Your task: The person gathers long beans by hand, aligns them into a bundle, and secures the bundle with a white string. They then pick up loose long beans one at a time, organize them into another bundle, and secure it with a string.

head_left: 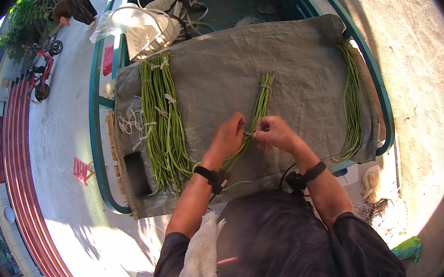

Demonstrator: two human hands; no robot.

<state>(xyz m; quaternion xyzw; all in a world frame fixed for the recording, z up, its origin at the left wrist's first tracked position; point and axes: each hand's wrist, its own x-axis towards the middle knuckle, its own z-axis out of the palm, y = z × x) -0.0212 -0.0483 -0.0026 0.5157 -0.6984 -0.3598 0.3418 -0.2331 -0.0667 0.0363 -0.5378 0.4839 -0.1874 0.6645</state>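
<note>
A slim bundle of green long beans lies slantwise on the grey cloth, with a tie near its upper end. Over the bundle's lower part, my left hand and my right hand face each other. Both have their fingers pinched on a thin pale string that crosses the beans; my fingers partly hide it. Several tied bean bundles lie side by side at the left. Untied long beans lie along the cloth's right edge.
White strings and a dark phone-like slab lie at the cloth's left edge. A green metal frame surrounds the cart bed, with white sacking at the back left. Farther left are a red scooter and a bending person.
</note>
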